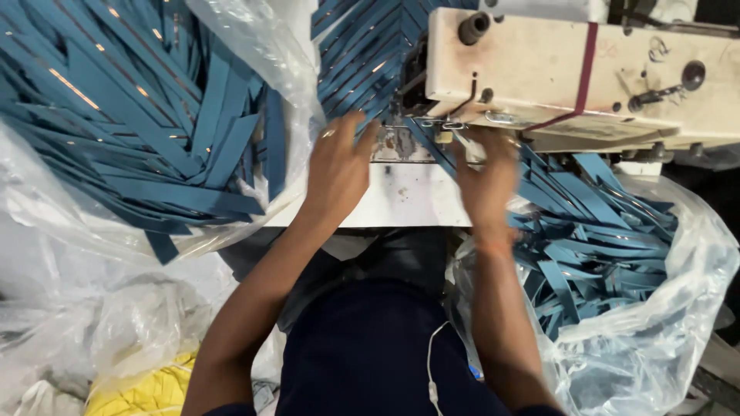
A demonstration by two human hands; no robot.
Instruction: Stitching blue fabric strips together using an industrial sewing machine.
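Left hand (338, 166) fingers spread flat, right hand (486, 181) blurred, grip indeterminate, at sewing machine (578, 73); left bag (123, 115) heaped with blue strips, right bag (609, 254) part-filled; apparently mid-batch.

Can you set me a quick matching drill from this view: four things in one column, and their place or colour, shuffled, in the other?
Things:
1. sewing machine
2. left hand
3. clear bag of blue strips
4. yellow cloth

Places or colours:
A. bottom left, under plastic
B. cream, top right
C. right of the person's lap
D. on the white table, ring on a finger

Pairs: 1-B, 2-D, 3-C, 4-A
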